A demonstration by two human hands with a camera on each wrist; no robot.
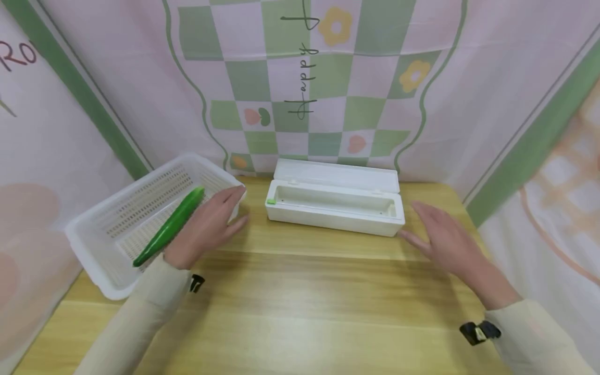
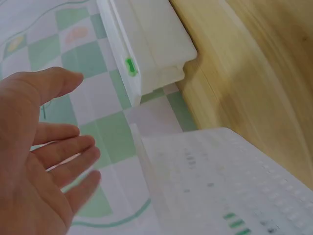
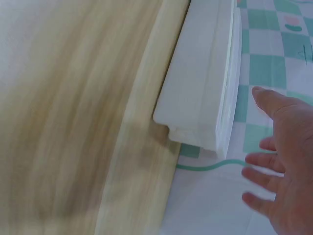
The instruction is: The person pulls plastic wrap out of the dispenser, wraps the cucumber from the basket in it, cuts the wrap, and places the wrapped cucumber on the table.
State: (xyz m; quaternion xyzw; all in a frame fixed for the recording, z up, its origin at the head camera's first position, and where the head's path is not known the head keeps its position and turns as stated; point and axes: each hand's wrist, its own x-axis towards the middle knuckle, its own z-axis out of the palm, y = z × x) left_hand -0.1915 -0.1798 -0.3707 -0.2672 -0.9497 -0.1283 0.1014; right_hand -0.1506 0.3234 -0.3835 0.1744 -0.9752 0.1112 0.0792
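Note:
My left hand [image 1: 206,221] hovers at the right side of a white slotted plastic basket [image 1: 91,234], fingers straight and holding nothing. Inside the basket lies a long glossy green vegetable [image 1: 171,225], cucumber-like, partly behind that hand. A long narrow white box [image 1: 333,221] stands between my hands, its lid [image 1: 335,176] raised at the back. On its left end sits a small bright green tab [image 1: 271,201]. Just right of the box is my right hand [image 1: 445,239], also without anything in it, thumb apart from the extended fingers. The left wrist view shows the left fingers [image 2: 73,152] spread in the air.
Both the basket and the box rest on a wooden table [image 1: 300,302]. A checkered cloth [image 1: 328,78] with flowers and lettering hangs behind its far edge. More printed cloth hangs at both sides. Dark straps [image 1: 480,332] show at the wrists.

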